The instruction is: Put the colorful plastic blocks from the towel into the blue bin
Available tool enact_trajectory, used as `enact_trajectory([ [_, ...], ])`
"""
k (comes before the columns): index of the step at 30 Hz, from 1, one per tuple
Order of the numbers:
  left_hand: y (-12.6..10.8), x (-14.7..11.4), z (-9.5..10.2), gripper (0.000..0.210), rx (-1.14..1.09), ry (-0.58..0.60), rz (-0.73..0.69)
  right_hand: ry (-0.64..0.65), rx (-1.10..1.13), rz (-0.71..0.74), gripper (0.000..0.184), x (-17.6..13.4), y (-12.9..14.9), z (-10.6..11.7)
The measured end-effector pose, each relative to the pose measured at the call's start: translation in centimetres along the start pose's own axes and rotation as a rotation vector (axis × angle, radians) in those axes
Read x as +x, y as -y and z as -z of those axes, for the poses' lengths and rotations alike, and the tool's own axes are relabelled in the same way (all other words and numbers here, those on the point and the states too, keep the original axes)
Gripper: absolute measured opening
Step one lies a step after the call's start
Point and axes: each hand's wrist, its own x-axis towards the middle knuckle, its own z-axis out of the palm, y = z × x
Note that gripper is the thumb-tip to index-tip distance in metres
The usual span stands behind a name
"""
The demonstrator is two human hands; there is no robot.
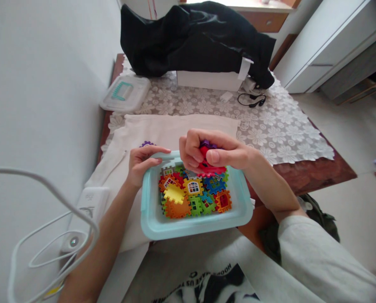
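My right hand [211, 153] is closed around a few red and purple plastic building pieces [209, 164], held over the far side of a light teal plastic box [194, 232]. Inside that box lie several interlocking building pieces [177, 208] in orange, yellow, green, blue and red, some with window frames. The fingers of my left hand [145, 162] grip the box's far left rim, the thumb on the near side of it. Just beyond the left hand, a purple toothed piece [147, 144] shows in part on the white cloth.
A white cloth [181, 126] and a lace tablecloth [289, 130] cover the wooden table. At the back are a clear lid [126, 94], a black cover [194, 38] over a white box, and black earphones [251, 101]. A power strip [88, 206] with cables stands left.
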Motion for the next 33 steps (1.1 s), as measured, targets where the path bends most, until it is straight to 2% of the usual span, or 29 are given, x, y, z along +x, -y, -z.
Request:
enact_trajectory([
  [2,-0.1,0.0,-0.1,0.024,-0.003,0.004,-0.007,0.013,0.071,-0.055,0.039,-0.1,0.7,-0.6],
  [5,-0.3,0.1,-0.2,0.024,-0.005,0.009,-0.023,-0.042,0.114,-0.108,0.039,-0.3,1.7,-1.4],
  [11,-0.1,0.1,-0.2,0.023,-0.013,0.022,-0.036,-0.009,0.024,-0.058,0.042,-0.1,1.5,-1.2],
  [15,-0.1,0.1,-0.2,0.021,-0.013,0.007,-0.028,0.003,-0.023,-0.068,0.033,0.1,1.7,-1.5],
  [19,-0.2,0.1,-0.3,0.022,-0.018,-0.02,-0.018,-0.076,0.055,-0.037,0.031,0.2,2.1,-2.4],
  [22,-0.2,0.0,-0.3,0.023,-0.022,-0.01,-0.008,-0.089,0.072,-0.034,0.035,0.0,1.9,-2.2],
  [24,-0.3,0.0,-0.3,0.023,-0.029,0.008,-0.005,-0.037,0.004,-0.081,0.039,-0.1,1.9,-1.6],
  [28,-0.6,0.0,-0.4,0.024,-0.029,0.019,0.014,0.189,-0.282,-0.262,0.044,0.1,2.4,-0.5],
  [30,-0.8,0.0,-0.4,0.024,-0.002,0.009,0.006,0.273,-0.403,-0.308,0.042,0.4,2.7,-0.4],
  [33,-1.0,0.0,-0.5,0.024,0.022,-0.005,0.0,0.29,-0.566,-0.324,0.037,0.6,2.7,-0.6],
])
